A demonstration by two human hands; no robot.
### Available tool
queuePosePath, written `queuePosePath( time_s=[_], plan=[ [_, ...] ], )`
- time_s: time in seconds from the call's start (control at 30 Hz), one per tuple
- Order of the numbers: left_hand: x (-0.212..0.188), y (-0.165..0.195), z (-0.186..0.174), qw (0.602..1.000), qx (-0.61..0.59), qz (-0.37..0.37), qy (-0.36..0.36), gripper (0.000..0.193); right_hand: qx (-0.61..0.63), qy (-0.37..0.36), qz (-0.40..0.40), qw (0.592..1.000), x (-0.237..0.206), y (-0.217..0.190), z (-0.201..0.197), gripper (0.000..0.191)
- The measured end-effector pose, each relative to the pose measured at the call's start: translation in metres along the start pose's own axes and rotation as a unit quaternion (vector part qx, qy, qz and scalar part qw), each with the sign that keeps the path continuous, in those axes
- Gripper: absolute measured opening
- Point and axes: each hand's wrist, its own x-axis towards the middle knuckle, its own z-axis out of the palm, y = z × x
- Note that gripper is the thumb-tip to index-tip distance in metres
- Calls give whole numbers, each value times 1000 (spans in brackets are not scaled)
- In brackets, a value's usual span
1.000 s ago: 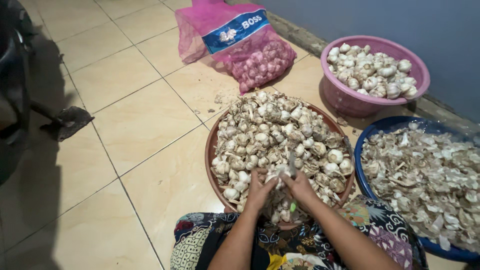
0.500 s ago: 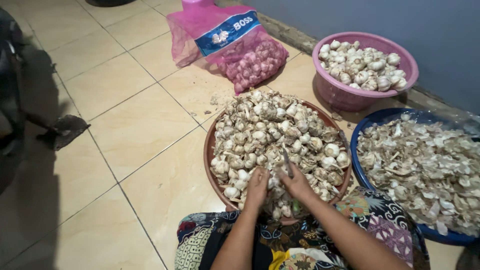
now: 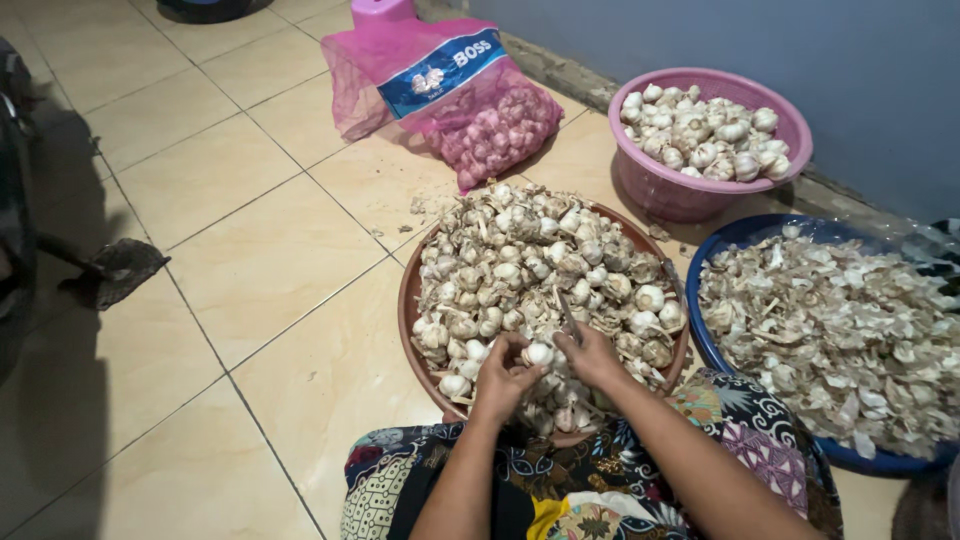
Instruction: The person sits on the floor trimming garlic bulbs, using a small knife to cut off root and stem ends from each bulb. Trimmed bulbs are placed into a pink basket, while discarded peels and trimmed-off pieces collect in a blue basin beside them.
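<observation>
A garlic bulb (image 3: 538, 353) is sitting between the person's two hands at the near edge of the brown basin (image 3: 412, 290), just above the heap of unpeeled garlic (image 3: 520, 270) that is filling that basin. The left hand (image 3: 505, 375) is curling its fingers around the bulb and pinching it from the left side. The right hand (image 3: 590, 355) is closing its fingers around a thin knife (image 3: 566, 312), whose blade is pointing away toward the far side of the heap; whether the blade is touching the bulb is too small to tell. Both forearms are reaching in from the near edge, over a lap covered in patterned cloth (image 3: 600, 480).

To the right, a blue basin (image 3: 735, 235) is holding a pile of papery garlic skins (image 3: 840, 330), and it is lying just beside the brown basin. Farther off to the right, a pink basin (image 3: 700, 195) is carrying cleaner white bulbs (image 3: 700, 135). On the far side, a pink mesh sack (image 3: 450, 90) with a blue label is lying on the tiled floor (image 3: 230, 250), partly filled with garlic. Loose scraps of skin are lying on the tiles between the sack and the brown basin.
</observation>
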Motion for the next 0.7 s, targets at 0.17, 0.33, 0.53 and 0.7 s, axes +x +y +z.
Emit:
queuePosePath(
  time_s=[0.17,0.33,0.53,0.7],
  plan=[
    [1,-4,4,998,36,43,-1,43,62,-102,-54,991,3,8,0,41],
    [6,-6,2,998,-63,-28,-2,41,41,-27,-78,996,15,19,3,36],
    [8,-1,3,987,138,83,12,38,131,-174,-70,973,12,23,2,40],
    [16,-7,7,990,124,61,8,50,141,-129,58,980,24,31,-12,31]
  ],
)
